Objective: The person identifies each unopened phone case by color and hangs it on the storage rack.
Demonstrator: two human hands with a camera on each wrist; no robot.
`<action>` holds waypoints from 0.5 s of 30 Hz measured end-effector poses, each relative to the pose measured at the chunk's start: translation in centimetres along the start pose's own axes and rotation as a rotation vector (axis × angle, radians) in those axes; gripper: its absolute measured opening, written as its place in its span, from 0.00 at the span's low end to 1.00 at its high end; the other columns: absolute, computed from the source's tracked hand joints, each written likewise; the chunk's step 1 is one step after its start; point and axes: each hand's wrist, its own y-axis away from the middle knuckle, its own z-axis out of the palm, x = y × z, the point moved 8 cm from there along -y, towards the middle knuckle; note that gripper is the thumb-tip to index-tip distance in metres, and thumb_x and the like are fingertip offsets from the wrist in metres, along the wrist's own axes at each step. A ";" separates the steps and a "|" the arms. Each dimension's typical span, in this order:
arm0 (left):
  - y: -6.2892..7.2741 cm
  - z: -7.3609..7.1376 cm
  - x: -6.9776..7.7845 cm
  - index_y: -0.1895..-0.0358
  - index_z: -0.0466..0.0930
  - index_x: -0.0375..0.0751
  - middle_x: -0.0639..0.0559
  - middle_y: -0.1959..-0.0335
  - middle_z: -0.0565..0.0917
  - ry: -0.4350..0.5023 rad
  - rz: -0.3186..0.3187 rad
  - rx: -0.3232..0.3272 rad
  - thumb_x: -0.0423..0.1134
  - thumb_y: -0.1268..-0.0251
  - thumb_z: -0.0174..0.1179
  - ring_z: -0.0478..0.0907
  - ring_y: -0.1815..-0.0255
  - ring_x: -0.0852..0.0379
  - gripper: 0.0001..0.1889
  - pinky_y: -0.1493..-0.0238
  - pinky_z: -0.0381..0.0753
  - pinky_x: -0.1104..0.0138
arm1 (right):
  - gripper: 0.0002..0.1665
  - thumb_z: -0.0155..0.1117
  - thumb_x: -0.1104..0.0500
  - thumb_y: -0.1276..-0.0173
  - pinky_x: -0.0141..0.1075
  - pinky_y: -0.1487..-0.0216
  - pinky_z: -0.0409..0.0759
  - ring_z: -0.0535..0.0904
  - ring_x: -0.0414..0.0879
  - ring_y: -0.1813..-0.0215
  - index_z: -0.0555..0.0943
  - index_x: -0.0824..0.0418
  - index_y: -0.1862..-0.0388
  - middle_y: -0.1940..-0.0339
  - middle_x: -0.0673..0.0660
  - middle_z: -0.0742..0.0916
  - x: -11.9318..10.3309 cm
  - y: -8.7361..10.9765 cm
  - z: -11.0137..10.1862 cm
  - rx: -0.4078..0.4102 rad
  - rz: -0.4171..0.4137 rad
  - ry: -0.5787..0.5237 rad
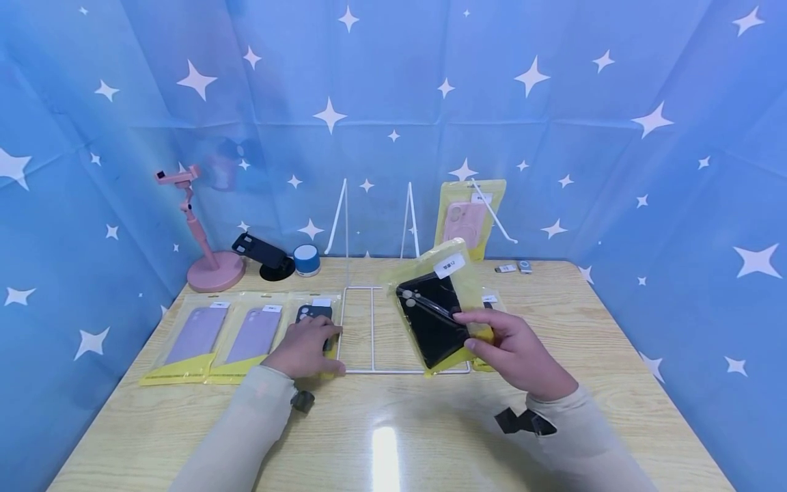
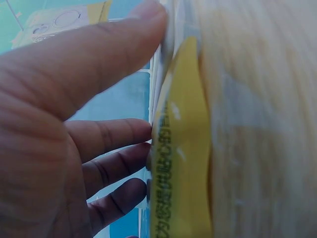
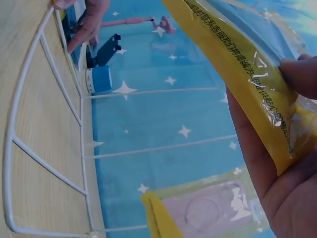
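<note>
In the head view my right hand (image 1: 516, 352) pinches a bagged black phone case (image 1: 430, 321) by its lower right side, raised and tilted over the white wire rack (image 1: 372, 328). The right wrist view shows the thumb on the clear front and the fingers behind the printed yellow strip (image 3: 247, 74). My left hand (image 1: 307, 347) rests on a bagged dark phone case (image 1: 315, 312) lying left of the rack, partly covering it. In the left wrist view its fingertips touch the bag beside a yellow strip (image 2: 183, 144), with the thumb spread apart.
Two bagged lavender cases (image 1: 198, 333) lie at the left. A bagged pink case (image 1: 464, 222) hangs on the rack's right hook. Another bag (image 1: 484, 363) lies partly hidden behind my right hand. Along the back stand a pink phone stand (image 1: 215, 272), black phone holder (image 1: 264, 253) and blue speaker (image 1: 306, 260).
</note>
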 end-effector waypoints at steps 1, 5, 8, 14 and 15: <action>0.0 0.0 0.0 0.29 0.80 0.47 0.48 0.31 0.78 0.000 -0.001 0.000 0.60 0.49 0.80 0.72 0.32 0.44 0.43 0.27 0.68 0.45 | 0.28 0.62 0.78 0.28 0.32 0.85 0.69 0.62 0.42 0.87 0.82 0.61 0.33 0.40 0.38 0.83 0.1 0.0 0.1 0.004 0.003 0.001; -0.1 0.1 -0.1 0.29 0.80 0.48 0.48 0.31 0.78 -0.001 -0.006 -0.002 0.60 0.49 0.80 0.72 0.32 0.44 0.43 0.26 0.68 0.45 | 0.27 0.62 0.76 0.27 0.32 0.86 0.70 0.62 0.42 0.87 0.81 0.62 0.32 0.38 0.37 0.83 0.2 -0.2 0.6 0.035 0.014 -0.006; -0.1 0.1 -0.1 0.29 0.80 0.47 0.48 0.32 0.78 -0.001 -0.002 0.002 0.60 0.49 0.81 0.72 0.33 0.44 0.43 0.27 0.68 0.44 | 0.26 0.62 0.75 0.26 0.32 0.87 0.69 0.63 0.41 0.88 0.80 0.63 0.31 0.41 0.38 0.83 0.3 -0.3 0.9 0.069 0.026 0.000; -0.2 0.2 -0.2 0.29 0.80 0.48 0.48 0.32 0.78 0.004 -0.003 0.000 0.59 0.49 0.81 0.72 0.33 0.45 0.43 0.27 0.68 0.44 | 0.27 0.63 0.74 0.26 0.32 0.89 0.67 0.63 0.41 0.89 0.80 0.62 0.31 0.42 0.40 0.82 0.4 -0.3 1.4 0.098 0.019 0.008; -0.2 0.2 -0.3 0.29 0.80 0.48 0.48 0.31 0.78 0.004 -0.006 -0.002 0.60 0.49 0.81 0.72 0.33 0.45 0.43 0.26 0.68 0.45 | 0.27 0.63 0.75 0.26 0.32 0.89 0.67 0.63 0.41 0.89 0.80 0.61 0.31 0.42 0.40 0.82 0.4 -0.3 1.4 0.100 0.016 0.010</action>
